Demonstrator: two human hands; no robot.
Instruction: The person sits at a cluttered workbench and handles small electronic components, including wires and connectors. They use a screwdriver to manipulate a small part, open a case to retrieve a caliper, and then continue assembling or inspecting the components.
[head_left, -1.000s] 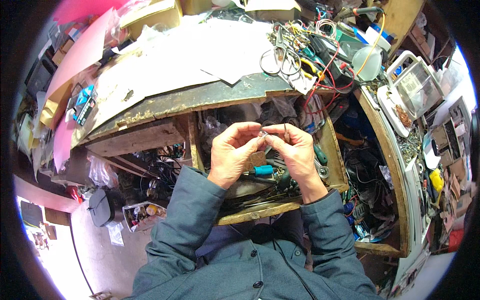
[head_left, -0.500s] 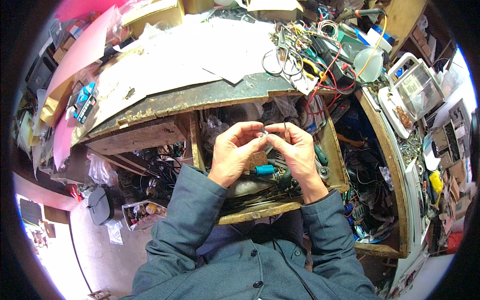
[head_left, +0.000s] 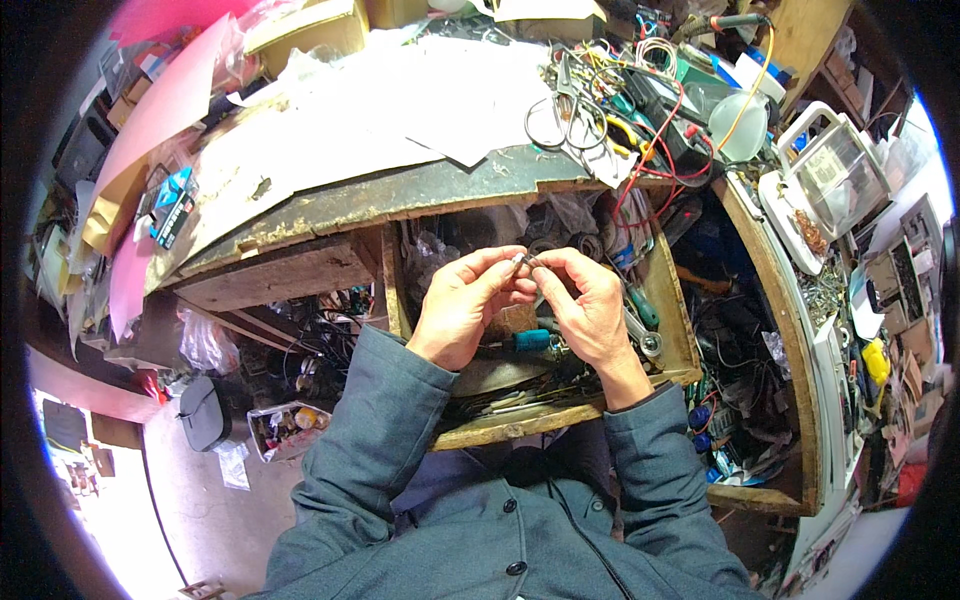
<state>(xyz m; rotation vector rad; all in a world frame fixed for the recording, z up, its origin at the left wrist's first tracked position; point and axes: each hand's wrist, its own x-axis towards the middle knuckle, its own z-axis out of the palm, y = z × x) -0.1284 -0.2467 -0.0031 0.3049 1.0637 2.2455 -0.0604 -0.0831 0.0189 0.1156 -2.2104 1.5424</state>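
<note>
Above an open wooden drawer (head_left: 515, 430), my two hands meet at the fingertips. My left hand (head_left: 455, 315) is closed in a pinch on a tiny whitish piece (head_left: 518, 258). My right hand (head_left: 590, 315) pinches at the same spot, where something small and dark shows between the fingertips; its kind is too small to tell. Below the hands, inside the drawer, lie a blue-handled tool (head_left: 531, 341), a brown block (head_left: 515, 318) partly hidden by my fingers, and a green handle (head_left: 645, 310) by the right wall.
Beyond the drawer, white sheets (head_left: 370, 120) cover the worktop. Scissors (head_left: 566, 95), red test leads (head_left: 640, 165) and tangled wires crowd its right end. Another open drawer (head_left: 805, 400) full of parts stands at the right. A box of odds and ends (head_left: 287, 430) sits on the floor at left.
My right hand has turned, its fingers closing in toward the left fingertips. The thin dark thing that stood up among the right fingers no longer shows there. My left hand has shifted slightly left.
</note>
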